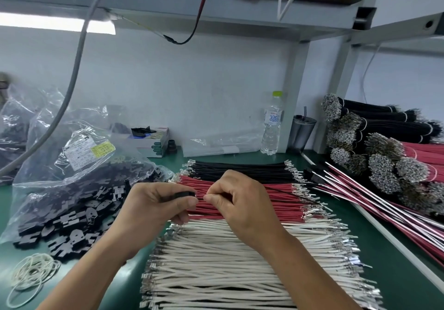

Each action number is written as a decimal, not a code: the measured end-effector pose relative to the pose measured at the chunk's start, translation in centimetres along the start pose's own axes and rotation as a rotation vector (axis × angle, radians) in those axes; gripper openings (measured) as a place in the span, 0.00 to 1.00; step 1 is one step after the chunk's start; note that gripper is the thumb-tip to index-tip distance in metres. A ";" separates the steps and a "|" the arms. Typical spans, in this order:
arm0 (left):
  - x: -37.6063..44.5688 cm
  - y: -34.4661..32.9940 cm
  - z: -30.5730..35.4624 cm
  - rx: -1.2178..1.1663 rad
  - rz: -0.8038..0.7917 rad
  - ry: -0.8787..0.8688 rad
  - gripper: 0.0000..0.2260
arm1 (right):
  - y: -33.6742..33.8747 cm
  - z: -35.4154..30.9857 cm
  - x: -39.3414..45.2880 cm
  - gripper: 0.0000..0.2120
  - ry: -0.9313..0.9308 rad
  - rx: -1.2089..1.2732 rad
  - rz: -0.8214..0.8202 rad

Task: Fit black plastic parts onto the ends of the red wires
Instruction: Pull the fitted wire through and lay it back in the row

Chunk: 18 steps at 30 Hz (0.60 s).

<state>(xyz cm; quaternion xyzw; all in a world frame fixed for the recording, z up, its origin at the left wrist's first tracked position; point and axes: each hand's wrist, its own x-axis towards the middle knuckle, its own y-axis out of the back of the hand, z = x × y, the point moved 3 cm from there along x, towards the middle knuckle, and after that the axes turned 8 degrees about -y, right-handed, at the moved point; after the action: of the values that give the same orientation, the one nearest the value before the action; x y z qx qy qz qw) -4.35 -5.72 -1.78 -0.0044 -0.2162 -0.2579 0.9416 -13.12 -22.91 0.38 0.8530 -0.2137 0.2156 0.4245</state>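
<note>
Single head view, looking down, close over bench (134,283)

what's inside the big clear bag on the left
The clear bag holds a heap of flat black plastic parts, spilling from its open end onto the green mat. A white and yellow label and glare hide whatever lies deeper inside.

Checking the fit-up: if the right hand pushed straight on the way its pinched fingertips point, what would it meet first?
Most likely the black plastic part pinched in the left hand; the right hand points left at it across a small gap.
</note>
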 end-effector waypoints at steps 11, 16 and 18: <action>0.4 0.3 -0.6 0.020 -0.001 -0.017 0.11 | 1.1 -1.7 -0.2 0.04 0.136 -0.345 0.149; 0.5 0.7 -0.6 0.042 0.087 -0.051 0.10 | -1.5 -2.7 -2.0 0.15 0.018 -0.234 -0.344; 0.6 0.6 -0.7 0.049 0.097 -0.060 0.09 | -2.3 -2.3 -2.2 0.12 -0.076 -0.185 -0.458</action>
<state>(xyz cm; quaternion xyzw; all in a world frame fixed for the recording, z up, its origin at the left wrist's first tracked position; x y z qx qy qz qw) -3.32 -5.55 -2.07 0.0002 -0.2502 -0.2066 0.9459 -14.09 -19.42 -1.05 0.8442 -0.0495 0.0613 0.5301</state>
